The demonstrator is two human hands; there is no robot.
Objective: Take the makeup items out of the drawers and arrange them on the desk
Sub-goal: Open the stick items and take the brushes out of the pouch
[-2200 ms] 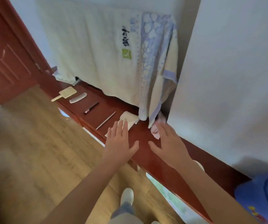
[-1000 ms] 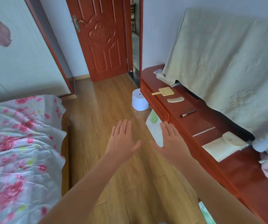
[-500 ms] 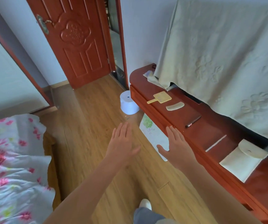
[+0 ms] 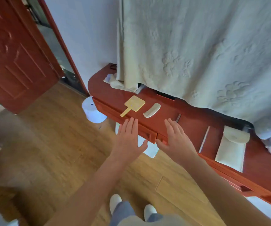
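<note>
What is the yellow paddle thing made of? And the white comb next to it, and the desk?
The yellow hand mirror looks like plastic: even pale-yellow colour, thin flat body with a moulded handle. The comb also looks like plastic, cream-white and smooth, though it could be bone or resin. The desk looks like wood with a glossy red-brown lacquer, since light shines off its top.

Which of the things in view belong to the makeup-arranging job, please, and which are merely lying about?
Job: hand mirror, comb, dark pencil, thin stick, pouch, desk.
Lying about: draped cloth, white tub, door.
</note>
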